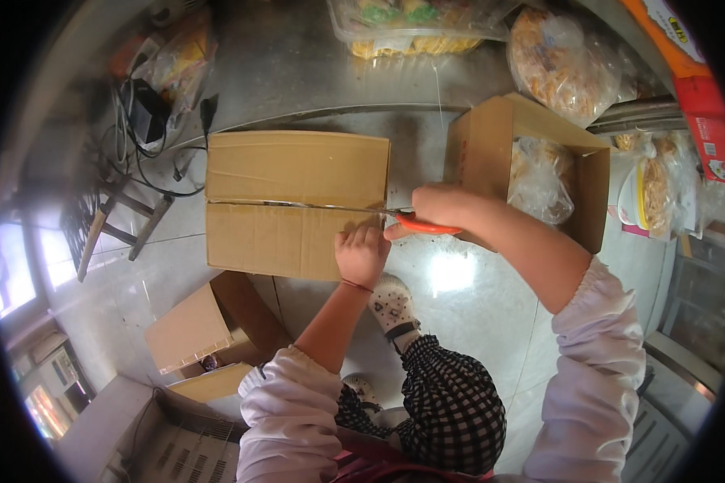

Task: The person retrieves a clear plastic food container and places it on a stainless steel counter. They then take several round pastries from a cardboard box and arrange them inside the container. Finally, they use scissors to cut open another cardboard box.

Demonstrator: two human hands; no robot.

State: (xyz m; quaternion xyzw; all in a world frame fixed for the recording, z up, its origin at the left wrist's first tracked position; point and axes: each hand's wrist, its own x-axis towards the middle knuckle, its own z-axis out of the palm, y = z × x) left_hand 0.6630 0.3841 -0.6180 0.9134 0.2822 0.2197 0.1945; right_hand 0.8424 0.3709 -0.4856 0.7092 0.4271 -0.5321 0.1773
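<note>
A brown cardboard box (294, 173) with two top flaps meeting along a middle seam is in front of me. My right hand (439, 205) grips a pair of scissors with orange handles (428, 226). Their blades point left and lie along the seam at the box's right end. My left hand (362, 256) is closed at the near right corner of the same box, its fingers curled against the flap edge; its fingertips are partly hidden.
To the right stands an open carton (479, 153) with a clear plastic bag (540, 181) inside. Another open carton (189, 322) lies at the near left. Past a small stool (125, 217) hang black cables (149, 181). Bagged food (560, 64) rests on the metal counter (290, 60).
</note>
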